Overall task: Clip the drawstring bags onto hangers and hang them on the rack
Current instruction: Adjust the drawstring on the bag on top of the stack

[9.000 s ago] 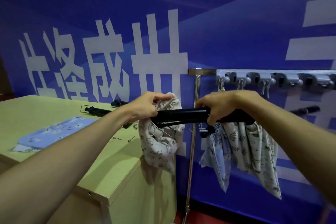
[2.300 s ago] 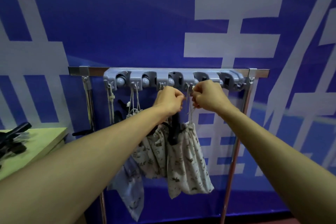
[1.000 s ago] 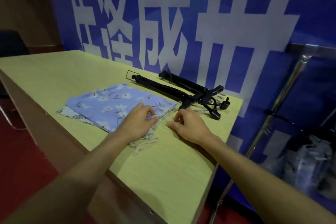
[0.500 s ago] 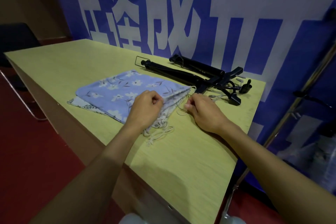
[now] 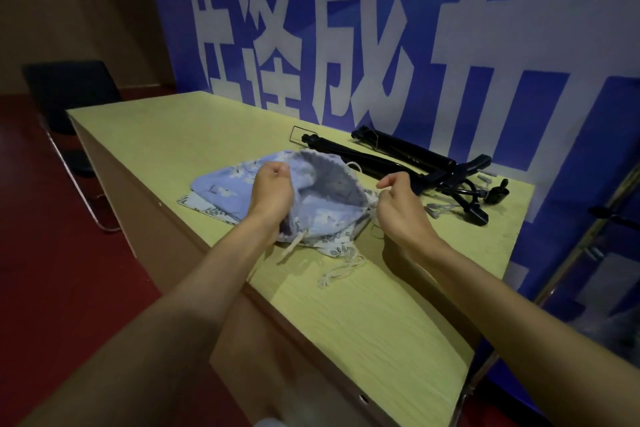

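A blue floral drawstring bag lies on the yellow-green table, its mouth lifted and spread wide. My left hand grips the left side of the bag's rim. My right hand pinches the right side of the rim near its white drawstring. A second patterned bag lies flat underneath, only its edges showing. Two black clip hangers lie on the table just behind the bag.
A blue banner with large white characters stands right behind the table. A dark chair stands at the far left on the red floor. A metal rack pole slants at the right edge, with hanging bags blurred beside it.
Half a second ago both hands pressed on the flat bag's drawstring end. Now they have lifted the rim and pulled the bag's mouth apart. Earlier still, both hands were at the rack hooks.
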{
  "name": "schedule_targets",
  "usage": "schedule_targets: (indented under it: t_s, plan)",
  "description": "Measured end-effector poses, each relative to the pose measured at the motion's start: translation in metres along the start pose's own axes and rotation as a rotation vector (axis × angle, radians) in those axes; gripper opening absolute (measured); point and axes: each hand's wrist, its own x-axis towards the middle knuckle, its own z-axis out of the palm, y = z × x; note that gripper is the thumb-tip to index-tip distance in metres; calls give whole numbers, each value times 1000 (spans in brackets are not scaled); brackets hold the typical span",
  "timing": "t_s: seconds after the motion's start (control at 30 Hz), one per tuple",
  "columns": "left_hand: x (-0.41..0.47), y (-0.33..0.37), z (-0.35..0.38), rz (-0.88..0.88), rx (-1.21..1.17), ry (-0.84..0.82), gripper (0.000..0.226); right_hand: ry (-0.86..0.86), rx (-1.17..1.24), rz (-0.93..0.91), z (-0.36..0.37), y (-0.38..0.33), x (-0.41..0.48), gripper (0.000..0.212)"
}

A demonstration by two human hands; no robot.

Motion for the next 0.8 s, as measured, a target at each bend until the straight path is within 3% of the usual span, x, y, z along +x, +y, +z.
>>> schedule_targets:
  t_s: [0.13,0.17,0.27,0.37,0.53,0.67,0.8]
  plan:
    - [3,27,-12,43,-26,42,18,-209,-168,126,12,-21,1,67]
    - [4,34,-15,69,-41,52,19,-213,-233,106,17,-26,4,65]
    - [4,58,-22,137,-72,78,22,-89,-322,0,22,-41,17,17]
    - [1,85,-31,209,-98,133,24,12,-200,-111,2,-69,21,29]
    - [-15,145,-37,339,-170,185,19,59,166,-247,-62,-122,21,30]
    - [-52,203,-16,375,-352,72,28,99,403,-313,-139,-161,7,29]
    - [-108,252,15,416,-405,-178,29,170,458,-345,-223,-176,-28,23]
